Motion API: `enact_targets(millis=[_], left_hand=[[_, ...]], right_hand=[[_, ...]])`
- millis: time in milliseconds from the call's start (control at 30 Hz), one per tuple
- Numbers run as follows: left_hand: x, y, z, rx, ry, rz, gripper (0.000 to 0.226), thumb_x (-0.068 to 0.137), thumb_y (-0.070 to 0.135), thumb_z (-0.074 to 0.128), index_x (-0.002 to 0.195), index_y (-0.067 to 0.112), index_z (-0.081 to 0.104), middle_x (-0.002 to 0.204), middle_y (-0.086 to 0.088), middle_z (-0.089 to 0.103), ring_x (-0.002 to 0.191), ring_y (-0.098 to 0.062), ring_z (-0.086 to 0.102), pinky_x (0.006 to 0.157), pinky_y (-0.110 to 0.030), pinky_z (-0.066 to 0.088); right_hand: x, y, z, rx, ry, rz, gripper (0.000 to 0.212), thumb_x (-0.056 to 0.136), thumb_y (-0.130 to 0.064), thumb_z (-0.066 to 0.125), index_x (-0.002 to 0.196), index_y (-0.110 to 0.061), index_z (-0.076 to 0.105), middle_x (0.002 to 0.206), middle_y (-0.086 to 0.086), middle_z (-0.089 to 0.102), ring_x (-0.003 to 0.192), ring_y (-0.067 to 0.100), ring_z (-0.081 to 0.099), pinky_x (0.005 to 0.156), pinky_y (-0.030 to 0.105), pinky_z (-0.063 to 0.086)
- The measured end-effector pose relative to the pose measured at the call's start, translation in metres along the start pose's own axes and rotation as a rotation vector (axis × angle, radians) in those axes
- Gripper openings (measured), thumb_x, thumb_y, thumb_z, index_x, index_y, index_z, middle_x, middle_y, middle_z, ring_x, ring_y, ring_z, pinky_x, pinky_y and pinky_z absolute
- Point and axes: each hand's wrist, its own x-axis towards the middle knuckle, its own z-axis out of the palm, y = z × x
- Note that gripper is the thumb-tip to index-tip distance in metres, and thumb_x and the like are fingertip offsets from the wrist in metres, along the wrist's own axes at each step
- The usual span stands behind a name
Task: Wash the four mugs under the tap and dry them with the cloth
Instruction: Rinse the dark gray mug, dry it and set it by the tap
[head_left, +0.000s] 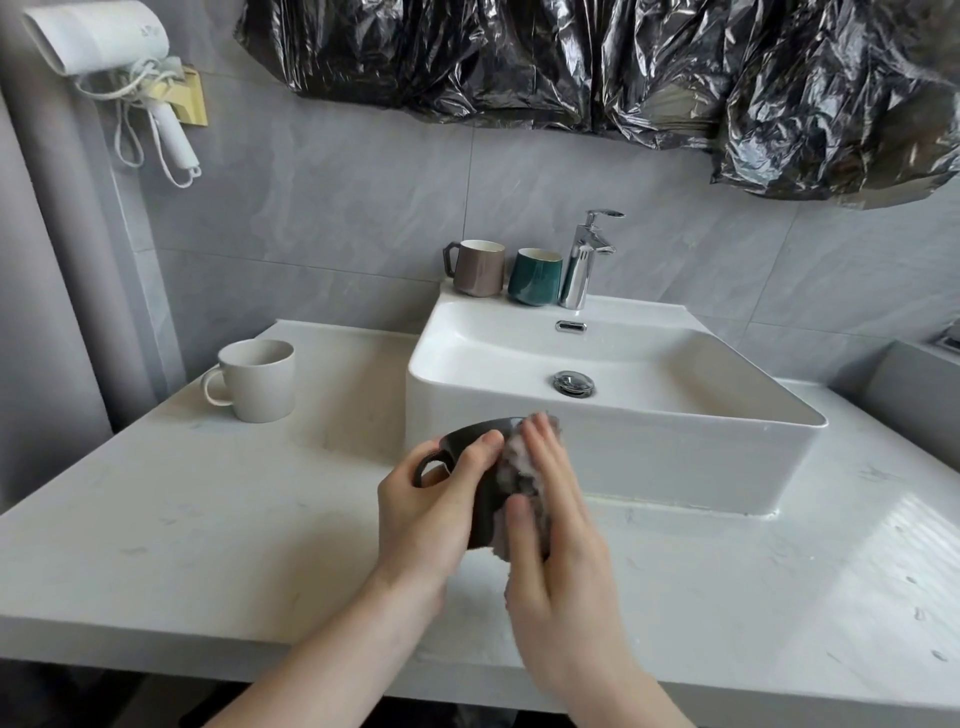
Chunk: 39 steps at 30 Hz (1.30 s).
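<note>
Right hand (553, 525) flat on grey cloth (519, 462) against dark mug (480, 470), handle gripped by left hand (426, 512), near the white sink (623, 452).

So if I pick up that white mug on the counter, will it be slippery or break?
The white mug looks like glazed ceramic, so it is probably stiff, a bit heavy, and could chip if dropped on the hard counter. Its smooth shine suggests it may be slippery if wet. It stands upright on a wide base, so it likely won't tip; use the handle.
</note>
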Motion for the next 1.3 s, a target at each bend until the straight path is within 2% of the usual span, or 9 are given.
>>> enact_targets(millis=[100, 300, 433, 567, 767, 967, 1100, 1233, 1300], left_hand=[[-0.003, 0.003, -0.002, 0.009, -0.036, 0.009, 0.017, 0.082, 0.029, 0.085, 0.091, 0.014, 0.082, 0.09, -0.005, 0.082, 0.083, -0.019, 0.074, 0.082, -0.042, 0.061], [-0.006, 0.01, -0.004, 0.077, -0.199, 0.1, 0.051, 0.061, 0.057, 0.082, 0.1, 0.023, 0.081, 0.1, 0.003, 0.082, 0.093, -0.009, 0.076, 0.08, -0.031, 0.058], [0.001, 0.001, -0.005, 0.237, -0.138, 0.211, 0.071, 0.059, 0.075, 0.08, 0.111, 0.027, 0.072, 0.104, 0.013, 0.078, 0.098, -0.001, 0.073, 0.088, -0.026, 0.056], [-0.007, -0.009, -0.004, 0.275, -0.096, 0.206, 0.062, 0.073, 0.073, 0.076, 0.111, 0.025, 0.07, 0.106, 0.01, 0.079, 0.098, -0.002, 0.073, 0.086, -0.023, 0.057], [-0.008, -0.001, 0.003, -0.01, -0.272, -0.11, 0.061, 0.069, 0.052, 0.081, 0.119, 0.017, 0.077, 0.115, -0.003, 0.081, 0.11, -0.021, 0.077, 0.089, -0.037, 0.062], [-0.008, 0.002, 0.003, 0.055, -0.255, -0.075, 0.06, 0.073, 0.056, 0.081, 0.12, 0.02, 0.076, 0.115, -0.001, 0.081, 0.113, -0.023, 0.075, 0.105, -0.051, 0.056], [-0.007, 0.006, 0.006, 0.05, -0.316, -0.107, 0.063, 0.074, 0.061, 0.076, 0.12, 0.018, 0.077, 0.115, -0.003, 0.081, 0.109, -0.02, 0.077, 0.089, -0.038, 0.059], [-0.011, 0.001, 0.004, 0.016, -0.326, -0.139, 0.064, 0.075, 0.061, 0.08, 0.123, 0.02, 0.075, 0.117, -0.008, 0.08, 0.111, -0.029, 0.076, 0.083, -0.041, 0.061], [-0.01, 0.002, 0.004, -0.001, -0.336, -0.134, 0.06, 0.076, 0.057, 0.078, 0.123, 0.02, 0.075, 0.116, -0.008, 0.08, 0.108, -0.028, 0.077, 0.079, -0.039, 0.061]], right_hand=[[0.014, -0.003, -0.01, 0.316, 0.05, 0.399, 0.025, 0.105, -0.046, 0.042, 0.118, -0.041, 0.063, 0.07, 0.003, 0.059, 0.052, 0.022, 0.059, 0.045, 0.038, 0.054], [0.016, -0.001, -0.02, 0.659, 0.069, 0.573, 0.038, 0.11, -0.037, 0.042, 0.103, -0.031, 0.079, 0.102, 0.004, 0.079, 0.099, 0.025, 0.072, 0.093, 0.047, 0.052], [0.012, 0.001, -0.018, 0.525, 0.172, 0.465, 0.029, 0.103, -0.048, 0.049, 0.118, -0.039, 0.072, 0.097, -0.004, 0.077, 0.09, 0.037, 0.071, 0.081, 0.068, 0.058], [0.009, 0.006, -0.008, 0.407, 0.241, 0.405, 0.029, 0.107, -0.034, 0.054, 0.134, -0.037, 0.063, 0.083, -0.01, 0.074, 0.073, 0.012, 0.068, 0.068, 0.035, 0.06], [-0.008, -0.009, -0.007, 0.121, 0.045, 0.128, 0.052, 0.099, -0.041, 0.051, 0.149, -0.054, 0.045, 0.151, -0.018, 0.055, 0.128, 0.033, 0.064, 0.1, 0.054, 0.057], [0.015, -0.004, -0.018, 0.311, 0.056, 0.336, 0.032, 0.107, -0.037, 0.048, 0.135, -0.048, 0.059, 0.087, -0.004, 0.076, 0.071, 0.021, 0.071, 0.065, 0.044, 0.063], [-0.008, -0.024, -0.006, -0.027, 0.049, -0.051, 0.058, 0.1, -0.016, 0.052, 0.155, -0.035, 0.043, 0.161, -0.017, 0.044, 0.151, 0.006, 0.037, 0.12, 0.028, 0.037], [0.018, -0.009, -0.017, 0.172, 0.034, 0.203, 0.044, 0.109, -0.022, 0.047, 0.147, -0.044, 0.051, 0.102, -0.023, 0.075, 0.09, 0.015, 0.075, 0.073, 0.031, 0.061], [0.017, -0.017, -0.018, 0.178, 0.019, 0.254, 0.044, 0.105, -0.038, 0.047, 0.146, -0.052, 0.048, 0.105, -0.02, 0.075, 0.094, 0.01, 0.073, 0.076, 0.029, 0.06]])
